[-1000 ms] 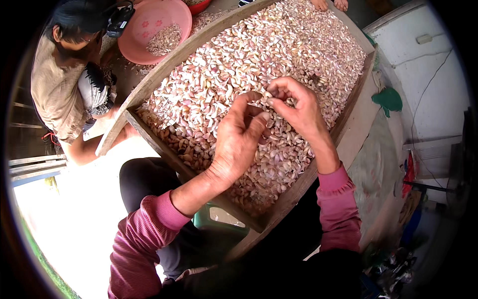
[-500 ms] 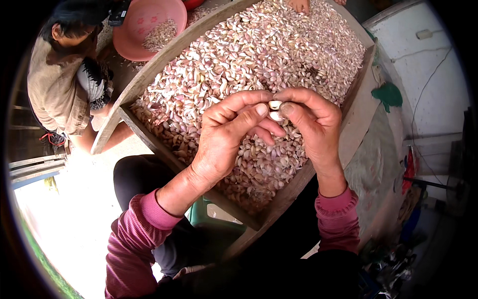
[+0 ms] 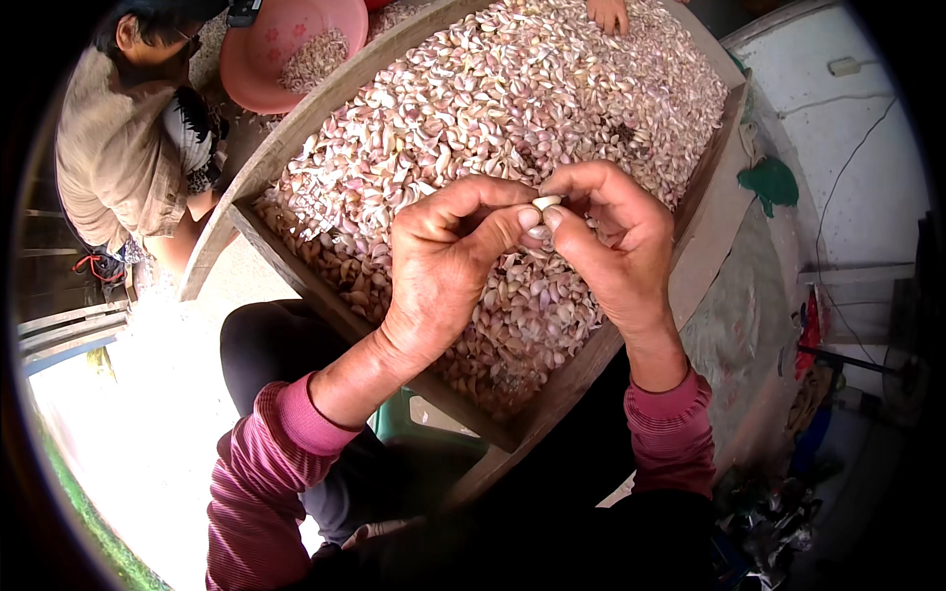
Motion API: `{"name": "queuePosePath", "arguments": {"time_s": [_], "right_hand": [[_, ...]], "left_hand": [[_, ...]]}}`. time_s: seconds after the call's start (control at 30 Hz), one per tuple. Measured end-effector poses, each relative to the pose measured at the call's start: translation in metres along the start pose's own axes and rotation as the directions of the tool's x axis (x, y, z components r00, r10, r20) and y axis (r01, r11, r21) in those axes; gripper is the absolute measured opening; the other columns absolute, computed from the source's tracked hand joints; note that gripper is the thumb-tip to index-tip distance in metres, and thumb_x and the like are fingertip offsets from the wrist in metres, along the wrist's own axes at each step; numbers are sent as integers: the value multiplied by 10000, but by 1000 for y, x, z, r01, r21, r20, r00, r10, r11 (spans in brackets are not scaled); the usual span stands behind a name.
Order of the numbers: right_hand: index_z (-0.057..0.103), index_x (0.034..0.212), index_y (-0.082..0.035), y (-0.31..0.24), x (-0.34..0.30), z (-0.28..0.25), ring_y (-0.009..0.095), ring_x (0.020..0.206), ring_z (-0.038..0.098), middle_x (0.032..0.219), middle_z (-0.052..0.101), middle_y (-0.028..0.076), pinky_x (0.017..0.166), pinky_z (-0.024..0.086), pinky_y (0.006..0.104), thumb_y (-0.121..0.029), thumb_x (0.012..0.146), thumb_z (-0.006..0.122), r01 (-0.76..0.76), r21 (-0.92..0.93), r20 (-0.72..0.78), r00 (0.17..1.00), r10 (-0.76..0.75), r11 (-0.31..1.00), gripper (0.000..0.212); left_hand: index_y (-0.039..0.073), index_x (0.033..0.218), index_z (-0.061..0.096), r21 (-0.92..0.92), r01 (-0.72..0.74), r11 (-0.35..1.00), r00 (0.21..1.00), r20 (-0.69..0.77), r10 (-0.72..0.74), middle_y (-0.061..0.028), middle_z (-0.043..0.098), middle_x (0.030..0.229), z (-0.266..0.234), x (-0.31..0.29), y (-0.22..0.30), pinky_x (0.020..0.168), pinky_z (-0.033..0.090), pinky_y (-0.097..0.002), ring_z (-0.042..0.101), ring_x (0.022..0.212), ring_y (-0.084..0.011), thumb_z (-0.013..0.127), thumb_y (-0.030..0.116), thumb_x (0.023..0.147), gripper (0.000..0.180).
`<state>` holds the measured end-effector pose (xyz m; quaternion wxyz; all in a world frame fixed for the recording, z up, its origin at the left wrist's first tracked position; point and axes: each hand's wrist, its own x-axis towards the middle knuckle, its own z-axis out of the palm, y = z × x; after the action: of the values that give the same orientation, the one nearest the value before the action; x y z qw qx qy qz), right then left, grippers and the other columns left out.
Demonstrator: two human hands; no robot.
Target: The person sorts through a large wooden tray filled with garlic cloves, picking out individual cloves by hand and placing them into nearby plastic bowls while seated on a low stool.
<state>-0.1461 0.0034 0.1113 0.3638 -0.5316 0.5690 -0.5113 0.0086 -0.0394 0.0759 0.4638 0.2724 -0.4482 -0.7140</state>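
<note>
Between my fingertips is a small pale garlic clove (image 3: 546,202), pinched from both sides above the heap. My left hand (image 3: 448,261) is closed, thumb and forefinger pressing the clove's left side. From the right, my right hand (image 3: 621,236) grips it with thumb and bent forefinger. Part of the clove is hidden behind the thumbs. Below both hands lies a deep heap of loose garlic cloves (image 3: 443,118), white to pinkish purple, inside a wooden trough (image 3: 296,261) with raised plank sides.
At the upper left a person (image 3: 123,167) sits beside a pink basin (image 3: 246,59) partly filled with cloves. Another person's hand (image 3: 609,14) reaches onto the heap's far end. A green stool (image 3: 404,424) is under the trough's near corner. A green cloth (image 3: 771,185) hangs at right.
My thumbs and fingers have shifted on the clove, which now shows as one pale piece between them. The other person's hand at the far end has come further onto the heap.
</note>
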Motion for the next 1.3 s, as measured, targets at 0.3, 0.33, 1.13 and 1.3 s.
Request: {"name": "queuePosePath", "arguments": {"time_s": [0.3, 0.33, 1.13, 1.3], "right_hand": [[703, 1052, 23, -1, -4, -7, 82, 797, 661, 907, 727, 53, 699, 529, 228, 56, 871, 629, 39, -54, 3, 999, -39, 998, 199], [707, 1048, 20, -1, -3, -9, 81, 797, 662, 906, 729, 54, 695, 528, 227, 56, 873, 633, 52, -80, 4, 999, -52, 995, 194], [726, 1009, -16, 23, 10, -10, 128, 822, 672, 909, 706, 68, 702, 530, 253, 75, 808, 703, 261, -272, 14, 963, -267, 926, 222], [735, 979, -32, 24, 12, -10, 150, 823, 679, 911, 709, 66, 705, 533, 271, 71, 807, 705, 285, -304, 2, 955, -298, 909, 203]], "left_hand": [[-30, 993, 698, -124, 101, 987, 995, 9, -100, -59, 707, 882, -1, 2, 1, 738, 543, -243, 654, 787, -104, 659, 31, 939, 90], [-31, 996, 697, -132, 110, 985, 994, 10, -109, -59, 707, 884, 0, 2, 1, 740, 543, -244, 656, 790, -105, 656, 38, 944, 96], [-31, 1062, 675, 27, 68, 997, 998, 10, -68, -14, 678, 879, 0, 2, -11, 768, 477, -215, 591, 831, -69, 588, 85, 995, 160], [-45, 1067, 677, -6, 68, 998, 998, -3, -68, -41, 696, 887, 0, 2, -7, 771, 499, -231, 614, 829, -87, 583, 64, 992, 163]]}}
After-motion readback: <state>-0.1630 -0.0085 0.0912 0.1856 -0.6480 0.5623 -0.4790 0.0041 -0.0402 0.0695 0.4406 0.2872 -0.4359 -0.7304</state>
